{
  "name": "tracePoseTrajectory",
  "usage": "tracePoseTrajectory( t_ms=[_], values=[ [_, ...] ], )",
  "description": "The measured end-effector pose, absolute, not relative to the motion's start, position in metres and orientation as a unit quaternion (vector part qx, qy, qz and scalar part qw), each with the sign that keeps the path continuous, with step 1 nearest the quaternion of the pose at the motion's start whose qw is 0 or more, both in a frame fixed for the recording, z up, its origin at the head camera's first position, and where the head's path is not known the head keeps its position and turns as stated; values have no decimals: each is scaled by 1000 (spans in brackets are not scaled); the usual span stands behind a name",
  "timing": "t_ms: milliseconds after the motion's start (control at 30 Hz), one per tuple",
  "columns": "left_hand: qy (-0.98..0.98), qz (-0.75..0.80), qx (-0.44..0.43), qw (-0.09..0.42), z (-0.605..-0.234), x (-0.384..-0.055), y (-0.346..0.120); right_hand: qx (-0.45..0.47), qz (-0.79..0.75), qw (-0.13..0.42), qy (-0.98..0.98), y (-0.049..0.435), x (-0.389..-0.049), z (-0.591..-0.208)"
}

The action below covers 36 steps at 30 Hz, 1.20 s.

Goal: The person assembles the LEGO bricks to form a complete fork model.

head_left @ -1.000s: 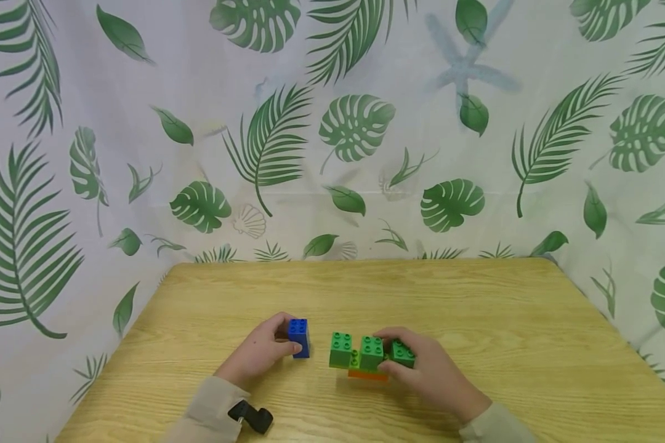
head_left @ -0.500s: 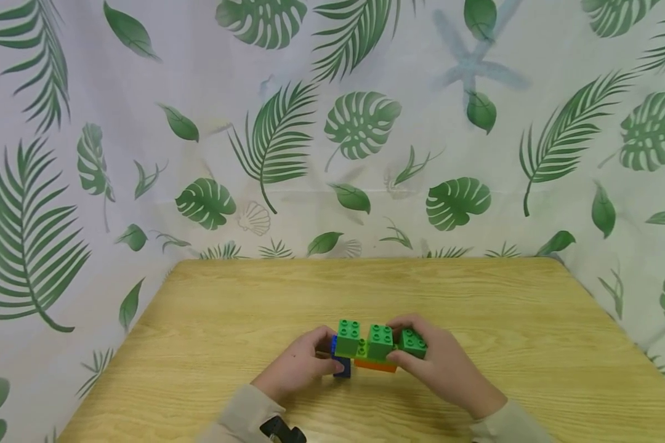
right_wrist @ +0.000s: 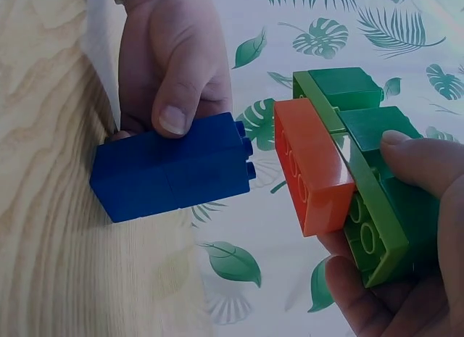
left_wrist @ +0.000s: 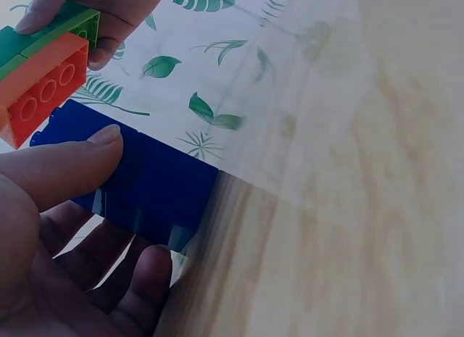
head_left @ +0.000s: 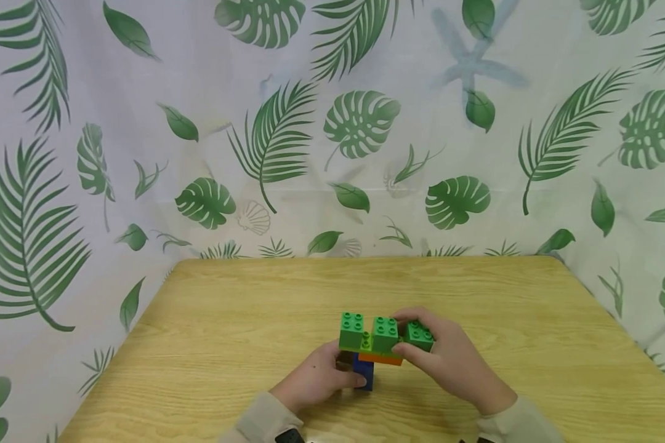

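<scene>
My left hand (head_left: 322, 375) pinches a stack of two blue toy building bricks (head_left: 364, 374) between thumb and fingers. The stack stands upright with its base at the tabletop, studs up, as the right wrist view shows. My right hand (head_left: 451, 360) grips a built piece above it: a light green plate (right_wrist: 319, 101) with three darker green bricks (head_left: 385, 335) on top and an orange brick (right_wrist: 312, 163) underneath. In the right wrist view a gap separates the orange brick's hollow underside from the blue studs. Part of the rightmost green brick hides behind my right hand.
The wooden table (head_left: 255, 301) extends around both hands. Behind it hangs a white curtain (head_left: 299, 141) printed with green leaves. A black wrist device (head_left: 289, 435) sits on the left sleeve (head_left: 266, 418).
My left hand has carried the blue stack rightward, from apart on the left to below the green piece. My right hand has raised the green piece slightly and shifted it right.
</scene>
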State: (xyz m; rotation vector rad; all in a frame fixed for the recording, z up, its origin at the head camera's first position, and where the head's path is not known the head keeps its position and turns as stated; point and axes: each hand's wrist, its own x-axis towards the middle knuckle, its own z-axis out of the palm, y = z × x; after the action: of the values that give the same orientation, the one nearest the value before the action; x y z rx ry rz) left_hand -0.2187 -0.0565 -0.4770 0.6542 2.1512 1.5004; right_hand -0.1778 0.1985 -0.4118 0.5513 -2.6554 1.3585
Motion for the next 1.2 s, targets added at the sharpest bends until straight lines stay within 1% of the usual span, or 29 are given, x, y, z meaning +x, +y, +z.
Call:
tracePoseTrajectory(
  t_ms=[267,600,767,900,1200],
  values=[
    [766,553,233,229,-479,-215,-47,196,446,60,-871,199,-179,-412],
    [753,571,242,218,-481,-211,-40,210,447,67,-867,198,-179,-415],
    [739,577,258,231,-483,-213,-45,208,445,65,-869,198,-180,-417],
    [736,582,259,232,-476,-218,-57,204,445,60,-870,198,-180,-418],
    [758,560,276,186,-448,-220,-75,200,440,58,-874,197,-180,-418]
  ],
)
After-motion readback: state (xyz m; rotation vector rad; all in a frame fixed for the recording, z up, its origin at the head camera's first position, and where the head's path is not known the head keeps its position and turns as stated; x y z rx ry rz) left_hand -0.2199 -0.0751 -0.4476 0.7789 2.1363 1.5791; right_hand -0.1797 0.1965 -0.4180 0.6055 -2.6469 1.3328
